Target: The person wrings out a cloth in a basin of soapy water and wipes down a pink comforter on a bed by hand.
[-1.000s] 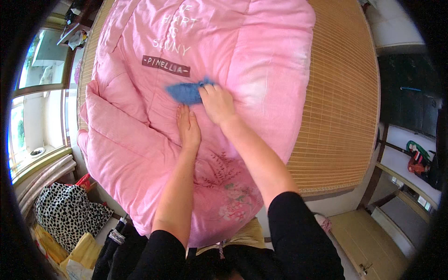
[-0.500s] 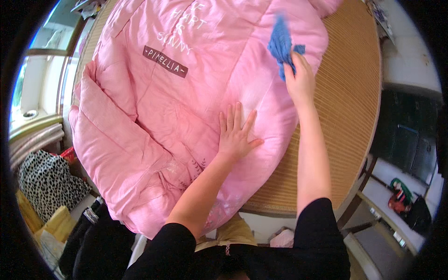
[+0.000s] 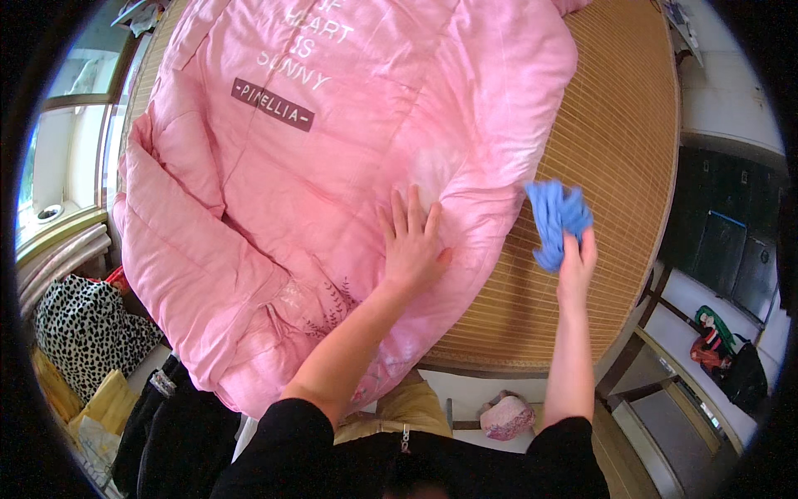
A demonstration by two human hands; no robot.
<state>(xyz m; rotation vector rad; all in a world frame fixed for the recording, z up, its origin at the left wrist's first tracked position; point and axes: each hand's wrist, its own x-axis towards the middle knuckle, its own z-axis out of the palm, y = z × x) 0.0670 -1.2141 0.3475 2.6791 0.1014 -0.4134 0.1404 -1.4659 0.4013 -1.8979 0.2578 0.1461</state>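
Note:
A thick pink quilt [image 3: 332, 183] with pale lettering and a dark label patch lies rumpled across a bed covered by a brown woven mat [image 3: 615, 108]. Pressed on the quilt near its right side, my left hand [image 3: 411, 247] is flat with fingers spread. My right hand [image 3: 578, 262] pinches a crumpled blue cloth [image 3: 555, 218] in the air, off the quilt's right edge and over the mat. The quilt's left part is folded over, and its lower end hangs past the bed's near edge.
To the left are a windowsill [image 3: 62, 233], a black-and-white spotted fabric bundle [image 3: 87, 328] and dark clothing [image 3: 179, 424]. A wooden bench frame [image 3: 665, 382] and a black bag [image 3: 742, 378] stand at the right. A pinkish bundle [image 3: 507, 417] lies below the bed's near edge.
My right hand has swung the blue cloth from above the quilt's upper right toward me, beyond its edge. The quilt's right edge has shifted slightly left. My left hand stays on the quilt.

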